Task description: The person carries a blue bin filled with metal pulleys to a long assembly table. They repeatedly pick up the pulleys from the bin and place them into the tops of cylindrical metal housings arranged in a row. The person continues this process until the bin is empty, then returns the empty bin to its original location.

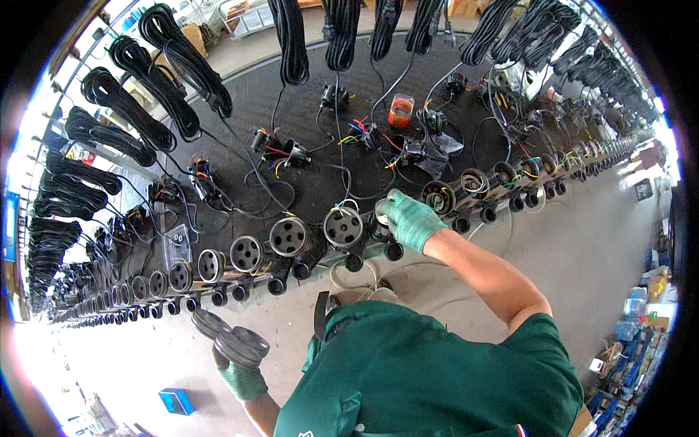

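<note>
a worker's gloved right hand (411, 218) closes its fingers around a round motor housing (380, 218) on the conveyor line (306, 167). the left hand (240, 375) grips a stack of grey metal end caps (240, 344), which look rigid, fairly heavy and best held by the rim.

Long black conveyor belt (306, 182) curves across the frame, edge to edge (fisheye bend). Black cable bundles (116, 109) hang in rows above its far side. Grey concrete floor (582, 247) on the near side, bare patches lit bright. Blue box (175, 400) on the floor lower left. Cartons and clutter (641, 320) stacked at the right rim. Strong daylight at both ends, washing out the left and right edges.
</note>
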`<state>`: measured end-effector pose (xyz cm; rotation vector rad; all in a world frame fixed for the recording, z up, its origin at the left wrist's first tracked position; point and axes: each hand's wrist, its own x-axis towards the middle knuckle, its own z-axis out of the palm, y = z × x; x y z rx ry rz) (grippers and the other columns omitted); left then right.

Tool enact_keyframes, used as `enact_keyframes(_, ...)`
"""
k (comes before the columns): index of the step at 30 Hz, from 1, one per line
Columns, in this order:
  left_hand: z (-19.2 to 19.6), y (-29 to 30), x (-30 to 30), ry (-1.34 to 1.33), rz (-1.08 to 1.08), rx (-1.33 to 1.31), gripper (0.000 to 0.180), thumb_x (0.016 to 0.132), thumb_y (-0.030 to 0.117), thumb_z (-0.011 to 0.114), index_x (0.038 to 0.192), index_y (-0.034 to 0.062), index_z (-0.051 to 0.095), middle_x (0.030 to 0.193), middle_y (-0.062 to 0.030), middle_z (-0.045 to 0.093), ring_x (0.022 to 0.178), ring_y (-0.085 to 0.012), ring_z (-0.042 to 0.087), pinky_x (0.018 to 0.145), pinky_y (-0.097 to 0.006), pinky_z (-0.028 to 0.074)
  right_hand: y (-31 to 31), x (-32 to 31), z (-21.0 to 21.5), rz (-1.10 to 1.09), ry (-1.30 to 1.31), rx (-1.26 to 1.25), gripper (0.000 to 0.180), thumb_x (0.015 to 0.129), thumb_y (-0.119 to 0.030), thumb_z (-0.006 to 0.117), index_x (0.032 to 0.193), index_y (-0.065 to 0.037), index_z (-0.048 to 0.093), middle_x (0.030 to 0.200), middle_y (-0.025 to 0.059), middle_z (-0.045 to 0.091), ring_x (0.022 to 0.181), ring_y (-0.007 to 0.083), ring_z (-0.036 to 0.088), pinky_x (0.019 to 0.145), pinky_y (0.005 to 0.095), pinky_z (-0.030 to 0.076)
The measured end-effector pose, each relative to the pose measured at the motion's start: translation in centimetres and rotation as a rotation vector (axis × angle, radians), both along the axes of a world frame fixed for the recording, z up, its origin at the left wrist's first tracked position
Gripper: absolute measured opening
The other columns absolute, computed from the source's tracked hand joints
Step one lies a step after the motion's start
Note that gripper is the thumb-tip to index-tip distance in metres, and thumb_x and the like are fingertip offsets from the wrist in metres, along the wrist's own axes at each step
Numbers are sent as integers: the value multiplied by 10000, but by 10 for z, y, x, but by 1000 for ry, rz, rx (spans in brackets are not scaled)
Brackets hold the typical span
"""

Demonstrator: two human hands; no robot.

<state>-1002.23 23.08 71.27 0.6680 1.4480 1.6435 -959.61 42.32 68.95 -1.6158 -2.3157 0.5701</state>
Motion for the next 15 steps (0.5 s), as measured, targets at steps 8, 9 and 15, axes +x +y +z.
enact_keyframes(8,-10,-6,-6,-101,-1,55,404,876,121,750,1249,79,600,1112,-137,677,954,-311,683,742,-461,600,13,-10,3,40,-158,-195,165,893,-105,655,1050,-81,698,1045,168,717,980,372,694,824,473,547)
enact_keyframes(9,-11,-5,-6,-113,-5,71,410,873,118,755,1250,81,598,1112,-139,676,951,-317,683,739,-468,600,13,-11,2,46,-193,-226,157,888,-111,659,1035,-78,703,1026,167,727,968,375,699,816,478,546)
enact_keyframes(15,-10,-3,-9,-79,-21,52,417,871,113,758,1253,72,597,1106,-146,683,941,-315,688,728,-467,601,16,3,-1,-44,-104,-65,151,853,-103,664,992,-69,712,1016,189,713,964,384,694,808,480,554)
